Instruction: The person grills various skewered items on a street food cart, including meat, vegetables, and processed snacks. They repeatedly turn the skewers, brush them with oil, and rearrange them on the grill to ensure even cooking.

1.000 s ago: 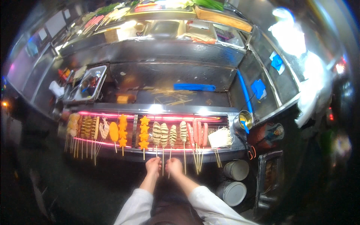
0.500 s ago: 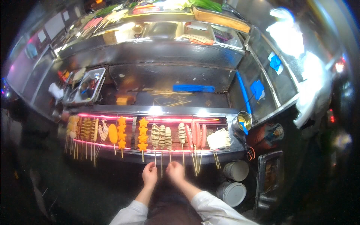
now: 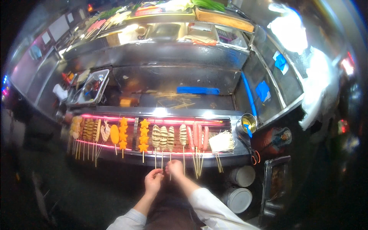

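My left hand (image 3: 153,181) is closed in a pinch at the lower end of a bare stick below the grill's front edge. Its stick carries the middle one of three pale, dark-striped, spiral-cut skewers (image 3: 163,138). Just to the right, my right hand (image 3: 176,169) pinches the stick of the right-hand skewer (image 3: 170,138) of that group. The leftmost striped skewer (image 3: 156,136) lies beside them, its stick hanging free near my left fingers. All three rest on the glowing grill (image 3: 175,155). One more striped skewer (image 3: 183,135) lies apart, to their right.
Star-shaped orange skewers (image 3: 143,135) lie left, pink sausage skewers (image 3: 199,137) and a pale square piece (image 3: 219,142) right. A metal cup (image 3: 248,123) with a blue-handled brush and scissors (image 3: 255,156) sit at the grill's right end. Lidded tubs (image 3: 238,200) stand below; a tray (image 3: 94,87) lies behind.
My left hand has shifted from the leftmost striped skewer's stick to the middle one. My right hand stays at the right-hand stick. The whole view has shifted slightly.
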Demonstrator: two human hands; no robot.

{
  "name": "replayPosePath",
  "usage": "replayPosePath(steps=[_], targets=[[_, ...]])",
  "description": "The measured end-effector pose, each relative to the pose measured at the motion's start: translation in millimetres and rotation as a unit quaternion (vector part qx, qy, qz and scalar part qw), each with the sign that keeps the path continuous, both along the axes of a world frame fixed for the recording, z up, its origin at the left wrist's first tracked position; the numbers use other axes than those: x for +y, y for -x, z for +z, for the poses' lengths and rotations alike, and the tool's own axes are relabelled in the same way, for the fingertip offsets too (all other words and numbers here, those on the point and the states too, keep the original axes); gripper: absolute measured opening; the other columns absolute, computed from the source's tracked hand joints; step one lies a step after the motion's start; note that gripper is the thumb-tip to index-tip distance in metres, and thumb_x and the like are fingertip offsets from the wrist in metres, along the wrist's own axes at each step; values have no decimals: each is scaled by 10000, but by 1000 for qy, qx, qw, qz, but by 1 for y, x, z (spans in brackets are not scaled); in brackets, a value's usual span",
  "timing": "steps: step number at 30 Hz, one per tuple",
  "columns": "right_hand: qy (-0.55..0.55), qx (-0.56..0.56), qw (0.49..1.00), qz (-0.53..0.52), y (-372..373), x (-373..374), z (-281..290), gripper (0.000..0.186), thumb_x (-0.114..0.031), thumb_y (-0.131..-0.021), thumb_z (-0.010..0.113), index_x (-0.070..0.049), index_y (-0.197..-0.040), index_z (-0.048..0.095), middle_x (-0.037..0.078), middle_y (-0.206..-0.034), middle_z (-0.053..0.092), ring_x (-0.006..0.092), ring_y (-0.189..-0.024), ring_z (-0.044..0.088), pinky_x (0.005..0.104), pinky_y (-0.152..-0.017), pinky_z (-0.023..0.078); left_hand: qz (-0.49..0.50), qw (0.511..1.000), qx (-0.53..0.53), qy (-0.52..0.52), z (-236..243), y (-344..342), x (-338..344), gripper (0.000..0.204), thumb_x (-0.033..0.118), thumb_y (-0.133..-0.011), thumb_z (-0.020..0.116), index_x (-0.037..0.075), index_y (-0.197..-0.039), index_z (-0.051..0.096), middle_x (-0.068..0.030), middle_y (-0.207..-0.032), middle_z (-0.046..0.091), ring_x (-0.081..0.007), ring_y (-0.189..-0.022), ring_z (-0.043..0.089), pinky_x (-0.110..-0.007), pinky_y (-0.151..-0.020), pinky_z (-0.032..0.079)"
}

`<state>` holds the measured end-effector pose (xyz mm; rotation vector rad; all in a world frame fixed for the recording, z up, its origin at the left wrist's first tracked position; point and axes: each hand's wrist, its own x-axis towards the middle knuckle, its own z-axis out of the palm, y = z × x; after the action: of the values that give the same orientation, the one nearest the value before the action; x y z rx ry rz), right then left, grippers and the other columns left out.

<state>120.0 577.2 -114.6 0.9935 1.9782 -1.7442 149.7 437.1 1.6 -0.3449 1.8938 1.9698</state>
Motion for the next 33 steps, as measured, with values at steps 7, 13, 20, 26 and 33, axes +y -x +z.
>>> replayPosePath(steps=[7, 13, 20, 26, 33], targets=[[-246, 155, 956, 36, -59, 56, 116, 250, -226, -869, 561, -39, -995, 668, 170, -888, 675, 298, -871, 662, 362, -775, 507, -118, 981, 70, 137, -7, -5, 69, 403, 152, -897, 528, -21, -1259, 497, -138, -1200, 592, -207, -1092, 572, -327, -942, 434], [-336, 187, 923, -30, -79, 100, 141, 192, -145, -843, 576, -15, -952, 665, 182, -908, 668, 298, -853, 665, 365, -760, 512, -39, 981, -173, -72, -88, 28, 131, 206, 150, -924, 491, 30, -1059, 588, -94, -801, 619, -198, -650, 611, -316, -558, 513], [-254, 77, 960, -84, -93, 124, 67, 287, -181, -854, 601, 14, -1064, 617, 176, -964, 672, 274, -891, 654, 361, -798, 506, 28, 977, -211, 9, -48, -5, 116, 115, 124, -907, 523, 42, -918, 603, -34, -629, 557, -118, -457, 504, -245, -390, 402], [11, 59, 979, -197, -79, 131, 6, 205, -98, -829, 647, -1, -1005, 607, 84, -841, 646, 169, -726, 626, 295, -641, 523, 47, 982, -183, -27, -86, 1, 118, 166, 165, -924, 522, 32, -895, 616, -27, -615, 549, -107, -456, 482, -237, -396, 389], [77, 96, 963, -241, -76, 129, 16, 82, -37, -830, 629, -39, -897, 582, 41, -755, 601, 148, -662, 600, 277, -552, 515, 78, 982, -172, -28, -76, 21, 134, 195, 204, -941, 528, 48, -849, 601, -13, -583, 518, -91, -443, 459, -232, -385, 369]])
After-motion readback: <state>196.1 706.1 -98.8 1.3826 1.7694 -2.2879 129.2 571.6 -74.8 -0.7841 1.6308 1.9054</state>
